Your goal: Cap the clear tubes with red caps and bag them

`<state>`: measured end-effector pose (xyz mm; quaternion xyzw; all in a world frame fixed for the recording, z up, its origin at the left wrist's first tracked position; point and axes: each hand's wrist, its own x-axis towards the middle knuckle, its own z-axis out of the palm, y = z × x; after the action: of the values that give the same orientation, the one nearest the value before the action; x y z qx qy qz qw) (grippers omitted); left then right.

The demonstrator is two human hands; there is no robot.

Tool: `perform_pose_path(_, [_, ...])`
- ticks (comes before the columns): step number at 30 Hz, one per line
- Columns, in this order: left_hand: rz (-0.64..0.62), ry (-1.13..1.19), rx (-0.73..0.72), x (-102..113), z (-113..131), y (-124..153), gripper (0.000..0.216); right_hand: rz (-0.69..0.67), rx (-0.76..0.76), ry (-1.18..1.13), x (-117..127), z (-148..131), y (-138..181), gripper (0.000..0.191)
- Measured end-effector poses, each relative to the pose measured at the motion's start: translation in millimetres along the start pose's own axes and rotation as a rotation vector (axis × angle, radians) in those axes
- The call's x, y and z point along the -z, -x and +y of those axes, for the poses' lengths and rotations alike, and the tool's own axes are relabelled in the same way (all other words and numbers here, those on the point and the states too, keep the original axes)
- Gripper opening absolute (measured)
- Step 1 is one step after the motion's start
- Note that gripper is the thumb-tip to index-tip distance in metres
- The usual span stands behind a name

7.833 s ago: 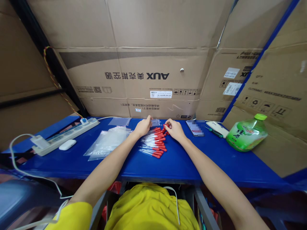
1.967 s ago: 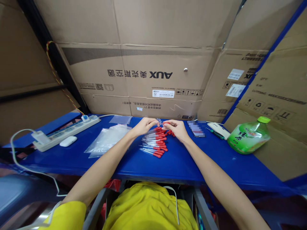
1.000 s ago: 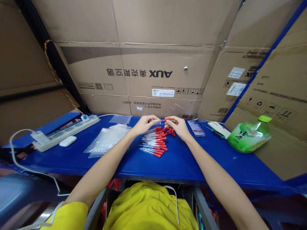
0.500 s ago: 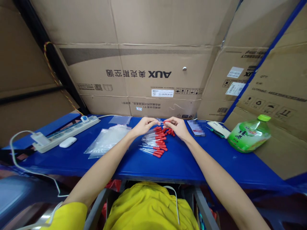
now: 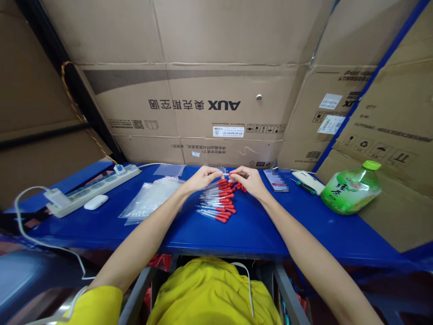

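Note:
Between my two hands, at the back of the blue table, is a dropper with a clear tube and a red bulb. My left hand pinches its clear tube. At the red bulb end my right hand is closed with its fingertips together. Whether tube and bulb are fully joined is too small to tell. Just in front of the hands lies a row of finished-looking droppers, bulbs towards the right. Several loose red bulbs lie under my right hand. Clear tubes show behind the fingers, partly hidden.
Clear plastic bags lie left of the droppers. Further left are a power strip and a white earbud case. To the right are a phone, a white device and a green tea bottle. Cardboard walls the back.
Both hands stay almost in place on the dropper. The right fingers have shifted slightly left, closer to the left hand. The view has moved very little.

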<state>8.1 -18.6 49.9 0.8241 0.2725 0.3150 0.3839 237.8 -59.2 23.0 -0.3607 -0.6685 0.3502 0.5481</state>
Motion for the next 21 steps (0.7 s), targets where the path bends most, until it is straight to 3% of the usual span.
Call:
perform_pose_path(8, [-0.015, 0.188, 0.077, 2.0, -3.9, -1.2, 0.056, 0.016, 0.041, 0.030, 0.5, -12.0, -1.1, 0.033])
perform_pose_path(21, [-0.044, 0.127, 0.107, -0.7, -4.5, 1.0, 0.057, 0.025, 0.001, -0.010, -2.6, -1.2, 1.9, 0.031])
